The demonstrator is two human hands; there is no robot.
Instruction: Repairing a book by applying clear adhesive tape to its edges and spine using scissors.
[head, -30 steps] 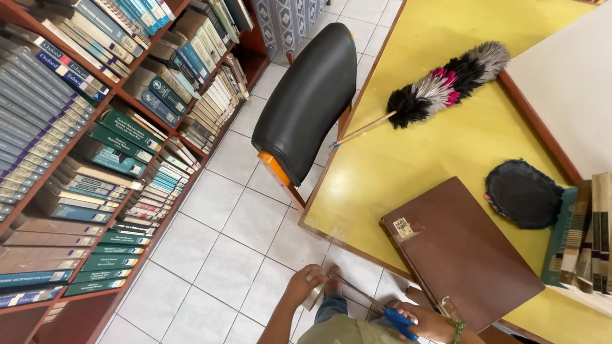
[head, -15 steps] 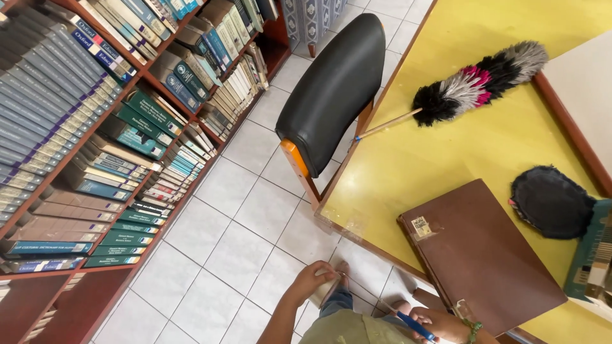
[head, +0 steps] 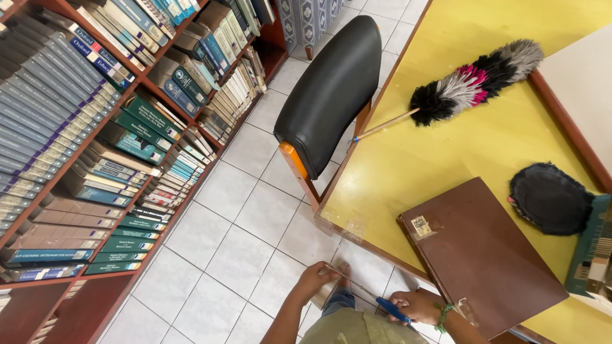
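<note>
Both hands are low in the head view, over the white tiled floor beside the table corner. My left hand (head: 313, 281) pinches a small clear strip (head: 333, 288), perhaps tape or plastic. My right hand (head: 417, 306), with a green bracelet on the wrist, grips blue-handled scissors (head: 382, 304). Their thin blades reach left towards the strip at my left fingers. Whether the blades touch the strip is too small to tell. A brown hardcover book (head: 481, 255) lies on the yellow table (head: 446, 146) just right of my right hand.
A feather duster (head: 472, 83) and a dark round cloth (head: 549, 199) lie on the table. A black padded chair (head: 328, 95) is pushed against the table's left edge. Tall bookshelves (head: 95, 146) packed with books line the left side. A teal book (head: 590, 255) sits at the right edge.
The view has shifted a little, so the table and chair sit higher and further right. My hands stay low with the strip and scissors, hardly moved relative to each other.
</note>
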